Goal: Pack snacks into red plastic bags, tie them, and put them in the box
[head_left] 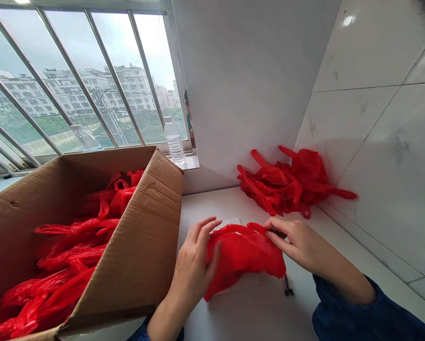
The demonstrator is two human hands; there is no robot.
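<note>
A red plastic bag [246,255] spreads above the white tabletop, its handles toward the far side. My right hand [297,241] pinches the bag near its right handle between thumb and fingers. At the bag's left edge is my left hand [194,260], its fingers stretched and its thumb apart, slightly blurred; whether it touches the plastic I cannot tell. Behind the bag, a small white item [230,221] is partly covered. A thin dark object [288,286] pokes out by the bag's right corner; its kind is unclear.
A large open cardboard box [146,227] on the left holds several knotted red plastic bags [81,241]. A crumpled pile of red bags [287,182] lies against the back wall. Clear plastic bottles [174,142] stand by the barred window. A tiled wall [386,142] borders the right.
</note>
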